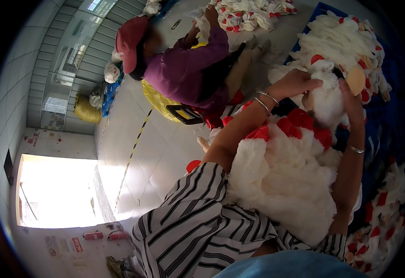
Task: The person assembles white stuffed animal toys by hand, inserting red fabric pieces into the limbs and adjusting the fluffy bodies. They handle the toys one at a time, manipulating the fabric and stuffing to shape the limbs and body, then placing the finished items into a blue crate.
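A small white plush piece (328, 103) with a red patch is held up between my hands, beyond my lap. My left hand (292, 85) grips its left side, with thumb and fingers closed on the fluff. On its other side my right hand (352, 104) is closed too, the fingers partly hidden. Close above the right fingers shows a beige oval piece (355, 79); whether it belongs to the held plush I cannot tell. Across my lap, under my forearms, lies a heap of white plush skins (285, 180) with red parts along the far edge.
Plush pieces are heaped on a blue sheet at right (341, 41), with another pile (383, 213) nearer me and one on the floor (253, 14) beyond. A person in purple (188, 69) sits at left, handling white material. Black-yellow tape (135, 143) crosses the floor.
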Demonstrator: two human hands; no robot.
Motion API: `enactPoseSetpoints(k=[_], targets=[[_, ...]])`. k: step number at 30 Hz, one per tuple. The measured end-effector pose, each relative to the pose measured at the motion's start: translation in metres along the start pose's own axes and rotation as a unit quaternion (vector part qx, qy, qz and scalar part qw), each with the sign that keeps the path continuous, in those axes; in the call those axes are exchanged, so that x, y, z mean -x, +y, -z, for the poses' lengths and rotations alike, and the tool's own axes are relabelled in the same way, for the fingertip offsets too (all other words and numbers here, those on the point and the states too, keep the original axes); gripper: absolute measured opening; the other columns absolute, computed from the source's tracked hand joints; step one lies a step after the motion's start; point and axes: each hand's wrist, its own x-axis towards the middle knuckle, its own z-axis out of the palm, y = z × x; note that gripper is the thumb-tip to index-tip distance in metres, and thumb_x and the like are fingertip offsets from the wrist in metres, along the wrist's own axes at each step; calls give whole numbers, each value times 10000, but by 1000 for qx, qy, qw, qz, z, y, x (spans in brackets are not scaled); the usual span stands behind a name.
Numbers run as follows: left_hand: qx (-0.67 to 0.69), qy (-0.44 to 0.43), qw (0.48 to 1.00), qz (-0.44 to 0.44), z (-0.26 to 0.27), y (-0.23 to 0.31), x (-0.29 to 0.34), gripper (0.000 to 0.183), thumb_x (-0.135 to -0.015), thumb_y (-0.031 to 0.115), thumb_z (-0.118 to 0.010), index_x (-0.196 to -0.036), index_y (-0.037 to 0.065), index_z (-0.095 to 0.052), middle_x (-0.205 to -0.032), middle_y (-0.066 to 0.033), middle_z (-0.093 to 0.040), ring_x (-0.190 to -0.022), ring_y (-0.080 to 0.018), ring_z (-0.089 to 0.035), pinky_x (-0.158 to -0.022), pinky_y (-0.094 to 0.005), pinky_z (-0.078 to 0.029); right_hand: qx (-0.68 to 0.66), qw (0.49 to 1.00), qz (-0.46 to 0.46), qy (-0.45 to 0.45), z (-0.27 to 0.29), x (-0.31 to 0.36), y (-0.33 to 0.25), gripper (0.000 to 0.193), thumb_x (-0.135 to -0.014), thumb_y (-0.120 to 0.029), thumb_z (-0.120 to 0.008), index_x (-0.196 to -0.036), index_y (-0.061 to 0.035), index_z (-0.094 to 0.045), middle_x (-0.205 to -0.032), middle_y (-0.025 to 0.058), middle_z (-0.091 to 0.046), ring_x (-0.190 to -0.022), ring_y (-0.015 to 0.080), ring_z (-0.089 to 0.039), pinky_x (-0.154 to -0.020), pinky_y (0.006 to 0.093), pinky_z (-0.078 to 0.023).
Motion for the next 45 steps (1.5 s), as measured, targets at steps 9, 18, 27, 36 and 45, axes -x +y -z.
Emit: enactPoseSetpoints(k=[9,18,27,36,45], targets=[[-12,80,991,-105,-6,-37,-16,361,-861,317,-641,-994,-15,-687,-901,-79,-699,-818,-150,-655,-756,-271,-507,-101,994,-17,-32,-2,15,-26,569,-929,-529,-535,-1206,-40,-624,-1166,114,-625,-1047,204,-584,-951,286,-408],[-40,363,930,27,172,-137,-3,400,-895,255,-576,-1208,19,-498,-917,-107,-633,-848,-176,-614,-683,-319,-490,-133,989,-39,53,12,3,-13,421,-936,-428,-586,-1086,-42,-667,-1030,29,-642,-970,137,-556,-879,256,-403],[-31,356,929,96,268,-88,10,882,-837,128,-637,-1454,-95,-47,-1021,-257,-590,-587,-231,-660,-447,-321,-510,-112,993,-35,32,18,3,-13,462,-957,-468,-515,-1071,-46,-664,-1019,47,-632,-950,158,-551,-892,256,-395],[40,259,951,-163,254,5,-36,656,-898,326,-586,-1393,-36,-354,-911,-164,-632,-804,-224,-641,-721,-328,-484,-64,995,-54,49,9,6,-15,499,-951,-488,-511,-1121,-42,-655,-1086,62,-635,-1019,171,-542,-941,275,-383],[196,-256,798,-509,210,38,88,934,-834,809,-275,-1072,-29,-611,-1009,-166,-638,-1217,-325,-481,-1135,-486,-210,-108,991,-73,30,-4,-6,-4,487,-945,-476,-540,-1103,-30,-659,-1082,63,-636,-1007,160,-545,-942,264,-378]])
